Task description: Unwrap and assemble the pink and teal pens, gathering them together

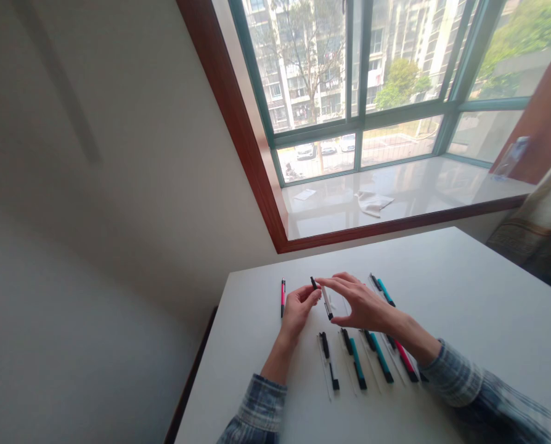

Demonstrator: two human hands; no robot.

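Note:
My left hand (298, 308) is closed, with thumb and fingertips pinching a small black pen part (313, 283) whose end sticks up past the fingers. Just to its right, my right hand (356, 302) spans a white pen barrel (326, 302) lengthwise, the index finger at its upper end and the thumb by its black lower end. The two pieces are close together; whether they touch, I cannot tell. Left of my left hand lies a pink-and-black pen (283, 298). A small clear or white piece, partly hidden, lies behind the white barrel.
Pen parts lie in groups nearer me: black pieces with a white barrel (333, 364), teal barrels (357, 364) and a red barrel (405, 361), beside thin refills. Another teal barrel (386, 291) lies beyond my right forearm. The white table (257, 287) meets the wall below a windowsill (418, 185).

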